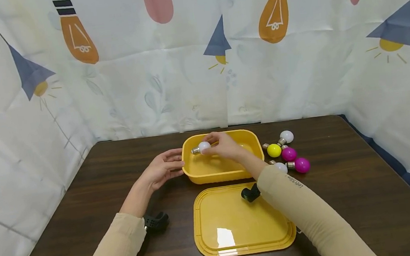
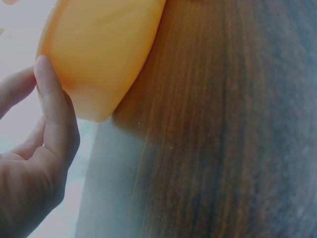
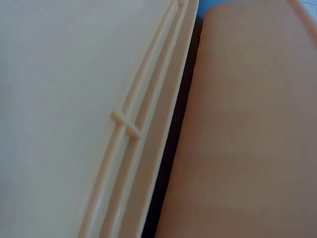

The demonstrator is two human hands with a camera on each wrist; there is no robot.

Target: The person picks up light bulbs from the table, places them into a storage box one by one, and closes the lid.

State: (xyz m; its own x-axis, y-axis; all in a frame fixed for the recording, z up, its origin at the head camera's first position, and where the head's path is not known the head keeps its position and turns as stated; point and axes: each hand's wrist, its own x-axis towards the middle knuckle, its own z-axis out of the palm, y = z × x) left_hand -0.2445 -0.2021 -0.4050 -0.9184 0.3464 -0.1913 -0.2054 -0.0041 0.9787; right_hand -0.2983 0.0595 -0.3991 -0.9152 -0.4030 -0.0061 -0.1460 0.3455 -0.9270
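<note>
In the head view, my right hand [image 1: 223, 146] holds a white light bulb [image 1: 204, 146] by its round end, over the left part of a yellow plastic box [image 1: 225, 176]. The bulb's metal screw base points left. With slightly bent fingers, my left hand [image 1: 162, 168] touches the box's left wall. The left wrist view shows its fingertips [image 2: 43, 67] against the edge of the box [image 2: 106, 54]. Neither the right hand nor the bulb appears in the right wrist view, which shows the box wall [image 3: 247, 124] and the lid [image 3: 59, 109] close up.
A yellow lid [image 1: 237, 220] lies on the dark wooden table [image 1: 345, 180] in front of the box. To the box's right sit several loose bulbs, among them a yellow bulb [image 1: 274, 150], a magenta bulb [image 1: 302, 165] and a white bulb [image 1: 286, 136]. A patterned curtain [image 1: 185, 84] hangs behind.
</note>
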